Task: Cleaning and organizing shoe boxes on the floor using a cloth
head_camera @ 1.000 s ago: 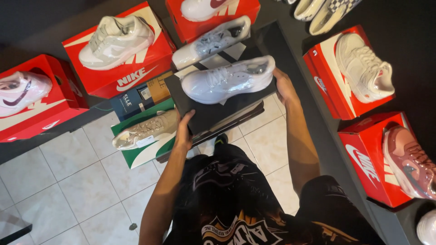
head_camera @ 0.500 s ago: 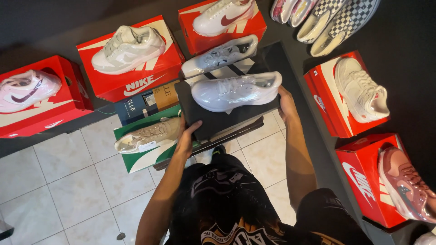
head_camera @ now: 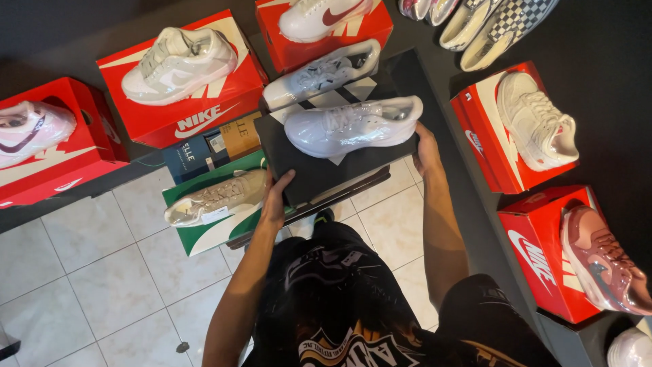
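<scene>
We are looking down at a dark desk [head_camera: 598, 41] that is carrying rows of shoe boxes, each with a wrapped shoe on top. The big red box [head_camera: 204, 109] at upper left is bearing a pale grey shoe [head_camera: 178, 62], and compared with half a second ago the whole display is sitting a little lower and nearer the middle of our view. In front of us we are holding a black box [head_camera: 333, 170] tilted above the tiled floor [head_camera: 88, 272], just beside a green box [head_camera: 217, 234] that is carrying a beige shoe [head_camera: 216, 198]. A white shoe [head_camera: 352, 126] is lying on the black box's lid, in the same place as before. Our left hand [head_camera: 277, 198] is pressing its grip closed on the box's near left corner, thumb on top. Our right hand [head_camera: 428, 151] is clamping the right edge, as it was earlier.
</scene>
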